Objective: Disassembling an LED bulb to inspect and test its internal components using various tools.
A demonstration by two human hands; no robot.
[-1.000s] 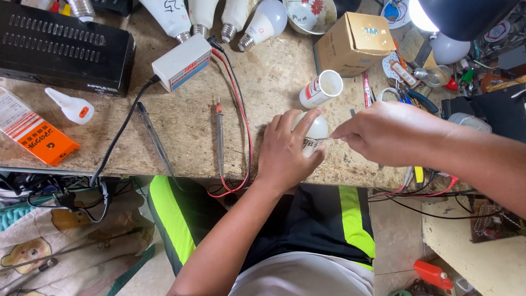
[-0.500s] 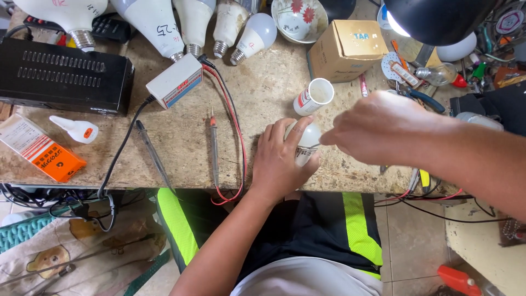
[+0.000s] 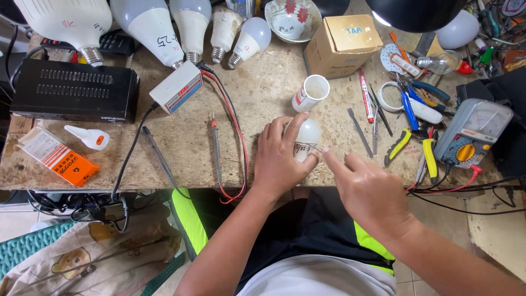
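My left hand (image 3: 280, 158) is wrapped around a small white bulb (image 3: 307, 137) lying on the worn workbench (image 3: 246, 104) near its front edge. My right hand (image 3: 368, 192) sits just right of the bulb, its index finger and thumb pinching something thin at the bulb's base; what it pinches is too small to make out. A white bulb housing (image 3: 310, 93) stands open-end up just behind the bulb.
Several large white bulbs (image 3: 148, 27) lie along the back. A black box (image 3: 74, 96), an orange carton (image 3: 57, 156), a small white tester box (image 3: 176, 87) with red probe leads (image 3: 216, 145), a cardboard box (image 3: 341, 45), pliers (image 3: 408, 123) and a grey multimeter (image 3: 472, 134) surround the hands.
My right hand has dropped from above the bulb to its lower right side. The camera has tilted toward the back of the bench, bringing the row of bulbs into view.
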